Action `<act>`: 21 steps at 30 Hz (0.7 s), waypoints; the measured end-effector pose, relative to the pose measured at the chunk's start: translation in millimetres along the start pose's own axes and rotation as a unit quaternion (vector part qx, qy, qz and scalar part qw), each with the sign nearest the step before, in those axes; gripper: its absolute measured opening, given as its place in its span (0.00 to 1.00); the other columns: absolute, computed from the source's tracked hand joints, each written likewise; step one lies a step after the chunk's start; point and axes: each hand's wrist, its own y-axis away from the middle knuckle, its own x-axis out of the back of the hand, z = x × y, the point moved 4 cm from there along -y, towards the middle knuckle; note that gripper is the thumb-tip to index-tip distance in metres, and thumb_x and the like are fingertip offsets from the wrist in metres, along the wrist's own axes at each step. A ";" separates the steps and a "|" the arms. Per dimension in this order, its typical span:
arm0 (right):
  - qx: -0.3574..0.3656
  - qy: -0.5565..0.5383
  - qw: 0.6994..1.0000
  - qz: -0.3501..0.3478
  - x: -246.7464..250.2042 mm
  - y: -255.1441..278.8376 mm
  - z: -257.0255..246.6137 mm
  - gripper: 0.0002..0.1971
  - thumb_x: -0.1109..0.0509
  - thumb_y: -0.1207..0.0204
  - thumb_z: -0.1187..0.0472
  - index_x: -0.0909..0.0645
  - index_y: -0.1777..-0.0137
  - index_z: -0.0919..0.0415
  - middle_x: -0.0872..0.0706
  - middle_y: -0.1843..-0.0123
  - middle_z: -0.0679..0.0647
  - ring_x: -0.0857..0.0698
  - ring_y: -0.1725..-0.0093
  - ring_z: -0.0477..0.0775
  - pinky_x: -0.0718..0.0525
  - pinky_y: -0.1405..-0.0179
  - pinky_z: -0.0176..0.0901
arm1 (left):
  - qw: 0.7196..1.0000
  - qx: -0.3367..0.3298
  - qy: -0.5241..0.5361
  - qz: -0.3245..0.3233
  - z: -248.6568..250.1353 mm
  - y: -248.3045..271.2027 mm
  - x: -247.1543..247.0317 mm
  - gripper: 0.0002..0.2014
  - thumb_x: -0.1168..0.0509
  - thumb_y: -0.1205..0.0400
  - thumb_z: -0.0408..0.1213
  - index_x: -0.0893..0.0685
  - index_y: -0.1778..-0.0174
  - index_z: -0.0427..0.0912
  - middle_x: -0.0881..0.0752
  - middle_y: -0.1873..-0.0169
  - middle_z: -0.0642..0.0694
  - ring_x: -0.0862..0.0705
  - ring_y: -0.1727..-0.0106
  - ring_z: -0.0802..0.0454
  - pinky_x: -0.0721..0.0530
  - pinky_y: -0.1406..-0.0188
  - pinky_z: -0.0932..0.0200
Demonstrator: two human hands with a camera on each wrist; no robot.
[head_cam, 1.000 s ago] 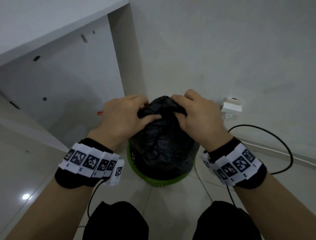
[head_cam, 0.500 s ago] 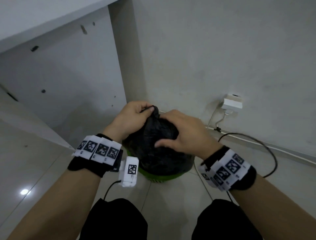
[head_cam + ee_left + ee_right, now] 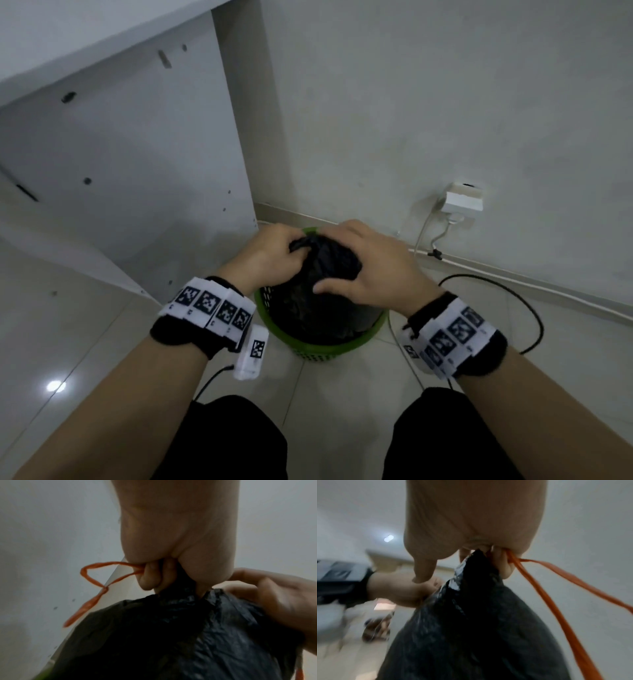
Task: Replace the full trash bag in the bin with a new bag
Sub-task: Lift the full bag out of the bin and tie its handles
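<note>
Closing the full bag's neck – both hands clamped on it

Left hand [image 3: 270, 255] is curled tight round the gathered neck of the black trash bag [image 3: 308, 301] with an orange drawstring [image 3: 96, 577] loop poking out of the fist; right hand [image 3: 368, 270] pinches neck and drawstring together (thumb spread over the bag's side). Bag sits in the green bin [image 3: 329, 347], on the floor by the wall. Advice: pull the two strings apart evenly, cinch fully, knot – then lift straight up so the bin doesn't tip.
</note>
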 end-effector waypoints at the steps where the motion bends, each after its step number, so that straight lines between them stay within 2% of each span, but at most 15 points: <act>1: 0.029 0.040 0.999 -0.007 -7.4 1.3 -2.1 0.30 0.27 0.28 0.36 0.21 0.27 0.46 0.16 0.33 0.47 0.15 0.37 0.52 0.14 0.42 0.49 | 0.999 0.026 0.027 -0.025 -2.3 -1.2 -6.1 0.10 0.36 0.20 0.41 0.11 0.58 0.42 0.09 0.61 0.43 0.12 0.55 0.44 0.16 0.59 0.54; 2: 0.035 0.042 0.999 -0.005 -14.9 0.5 1.1 0.24 0.27 0.25 0.44 0.18 0.30 0.47 0.13 0.36 0.48 0.13 0.39 0.55 0.13 0.44 0.52 | 0.997 0.043 0.044 -0.040 -4.0 -1.2 -12.2 0.09 0.35 0.18 0.39 0.11 0.59 0.42 0.09 0.60 0.43 0.12 0.54 0.44 0.19 0.62 0.57; 4: -0.054 -0.071 0.996 -0.009 -19.1 -9.9 16.7 0.14 0.27 0.23 0.59 0.12 0.38 0.52 0.09 0.41 0.50 0.12 0.41 0.56 0.14 0.40 0.52 | 0.999 0.027 0.036 -0.022 -3.0 2.9 -17.7 0.09 0.33 0.18 0.45 0.11 0.50 0.45 0.10 0.55 0.44 0.12 0.50 0.46 0.22 0.59 0.59; 6: -0.166 -0.217 0.961 -0.046 -25.0 -20.7 34.3 0.09 0.29 0.21 0.66 0.11 0.45 0.54 0.08 0.48 0.52 0.11 0.47 0.52 0.14 0.39 0.51 | 0.999 -0.043 0.003 0.002 -0.5 11.3 -18.9 0.26 0.30 0.24 0.61 0.19 0.32 0.54 0.14 0.40 0.49 0.17 0.40 0.52 0.20 0.46 0.58; 7: -0.198 -0.257 0.944 -0.064 -28.1 -24.3 39.4 0.08 0.30 0.20 0.67 0.11 0.48 0.55 0.08 0.51 0.53 0.11 0.50 0.51 0.14 0.40 0.53 | 0.998 -0.068 -0.012 -0.011 -1.1 14.2 -21.4 0.35 0.29 0.28 0.66 0.25 0.25 0.58 0.18 0.34 0.52 0.20 0.36 0.55 0.21 0.39 0.57; 8: -0.221 -0.286 0.929 -0.081 -32.8 -26.3 43.9 0.07 0.31 0.18 0.66 0.12 0.50 0.55 0.09 0.53 0.54 0.12 0.53 0.51 0.14 0.41 0.55 | 0.996 -0.082 -0.035 -0.027 -1.5 15.3 -24.4 0.40 0.29 0.30 0.67 0.29 0.22 0.61 0.21 0.30 0.52 0.22 0.33 0.55 0.22 0.34 0.56; 10: -0.258 -0.306 0.911 -0.102 -44.6 -25.2 50.0 0.05 0.31 0.17 0.61 0.13 0.52 0.55 0.09 0.55 0.56 0.13 0.56 0.53 0.14 0.43 0.60 | 0.993 -0.090 -0.074 -0.016 -5.8 10.8 -31.1 0.31 0.30 0.25 0.60 0.22 0.26 0.57 0.17 0.34 0.49 0.19 0.35 0.48 0.19 0.36 0.50; 12: -0.251 -0.266 0.928 -0.074 -45.8 -18.1 50.3 0.07 0.27 0.20 0.49 0.16 0.50 0.51 0.10 0.51 0.52 0.13 0.52 0.51 0.14 0.43 0.56 | 0.996 -0.062 -0.071 0.002 -13.1 2.0 -36.7 0.16 0.33 0.21 0.50 0.13 0.39 0.51 0.10 0.46 0.46 0.14 0.43 0.42 0.15 0.45 0.48; 14: -0.158 -0.155 0.975 -0.033 -37.3 -7.0 44.0 0.21 0.25 0.29 0.36 0.18 0.44 0.48 0.13 0.43 0.47 0.15 0.45 0.49 0.16 0.43 0.47 | 1.000 -0.006 -0.028 0.004 -22.6 -5.3 -41.6 0.11 0.34 0.19 0.44 0.10 0.46 0.48 0.09 0.51 0.43 0.13 0.48 0.40 0.14 0.48 0.49; 15: -0.082 -0.071 0.994 -0.034 -36.7 -0.8 37.7 0.28 0.26 0.33 0.31 0.18 0.39 0.48 0.15 0.39 0.47 0.16 0.43 0.50 0.17 0.44 0.46 | 1.000 0.021 0.001 -0.005 -29.3 -8.7 -45.3 0.10 0.34 0.18 0.42 0.10 0.47 0.46 0.08 0.52 0.42 0.12 0.48 0.41 0.14 0.47 0.49; 16: -0.020 0.015 0.998 -0.058 -41.7 6.2 32.5 0.34 0.26 0.34 0.30 0.19 0.33 0.48 0.17 0.34 0.48 0.16 0.41 0.52 0.17 0.47 0.47 | 0.998 0.049 0.040 -0.025 -34.4 -10.6 -49.8 0.09 0.34 0.17 0.41 0.09 0.50 0.45 0.08 0.54 0.43 0.12 0.49 0.42 0.14 0.46 0.49; 18: 0.008 0.115 0.988 -0.098 -57.7 13.7 31.9 0.30 0.26 0.28 0.42 0.22 0.26 0.50 0.17 0.31 0.51 0.14 0.41 0.59 0.15 0.52 0.50 | 0.982 0.112 0.136 -0.075 -43.3 -12.8 -61.9 0.10 0.35 0.15 0.40 0.09 0.57 0.46 0.09 0.58 0.46 0.11 0.53 0.46 0.14 0.47 0.51; 19: -0.011 0.105 0.990 -0.092 -64.3 12.8 37.7 0.25 0.28 0.24 0.50 0.21 0.27 0.50 0.15 0.33 0.51 0.14 0.41 0.61 0.15 0.52 0.51 | 0.971 0.129 0.181 -0.085 -45.5 -12.5 -67.9 0.10 0.35 0.15 0.43 0.10 0.58 0.48 0.09 0.59 0.48 0.11 0.54 0.48 0.15 0.46 0.52; 20: -0.049 0.062 0.993 -0.082 -65.5 9.6 42.8 0.21 0.30 0.23 0.57 0.19 0.29 0.49 0.13 0.36 0.51 0.14 0.41 0.60 0.15 0.49 0.51 | 0.969 0.125 0.199 -0.077 -45.5 -10.2 -69.7 0.10 0.34 0.17 0.49 0.10 0.55 0.49 0.09 0.57 0.49 0.11 0.52 0.50 0.15 0.42 0.51; 21: -0.103 -0.005 0.991 -0.088 -67.8 5.2 50.7 0.19 0.32 0.22 0.61 0.17 0.33 0.49 0.11 0.38 0.51 0.14 0.40 0.58 0.16 0.44 0.50 | 0.975 0.099 0.189 -0.055 -46.4 -9.0 -70.4 0.16 0.33 0.21 0.57 0.12 0.46 0.52 0.10 0.51 0.51 0.12 0.47 0.52 0.16 0.38 0.50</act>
